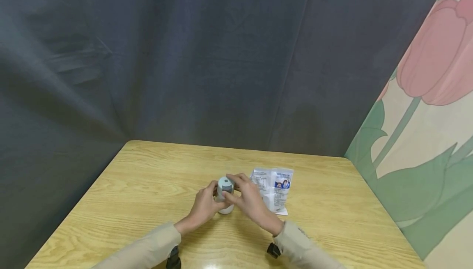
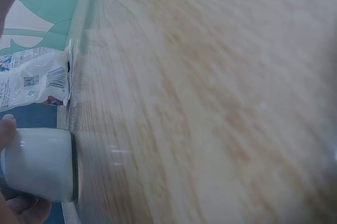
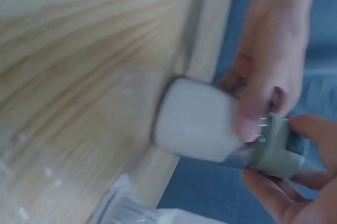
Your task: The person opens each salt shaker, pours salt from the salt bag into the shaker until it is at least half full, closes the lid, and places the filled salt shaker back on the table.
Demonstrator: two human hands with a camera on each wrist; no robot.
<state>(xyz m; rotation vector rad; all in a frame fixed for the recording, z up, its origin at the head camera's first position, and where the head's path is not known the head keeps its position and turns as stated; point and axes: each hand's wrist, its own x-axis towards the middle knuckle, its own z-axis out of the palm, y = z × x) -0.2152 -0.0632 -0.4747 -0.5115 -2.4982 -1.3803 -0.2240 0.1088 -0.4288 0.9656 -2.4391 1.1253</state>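
A squat white bottle (image 1: 226, 210) stands upright on the table, with a pale green lid (image 1: 225, 182) that has a dark grey panel. My left hand (image 1: 203, 204) grips its upper body, thumb at the near side, just below the lid. With thumb and fingertips my right hand (image 1: 252, 201) pinches the lid from the right. In the right wrist view the lid (image 3: 279, 148) sits at the bottle's neck, the left thumb (image 3: 248, 124) beneath it. The left wrist view shows the smooth white body (image 2: 39, 163) with its base on the tabletop.
A white printed packet (image 1: 273, 187) stands just behind and right of my right hand. The light wood table (image 1: 148, 178) ends at a dark curtain (image 1: 221, 76) behind, with a tulip-painted wall (image 1: 425, 137) at the right. Black straps hang below both sleeves.
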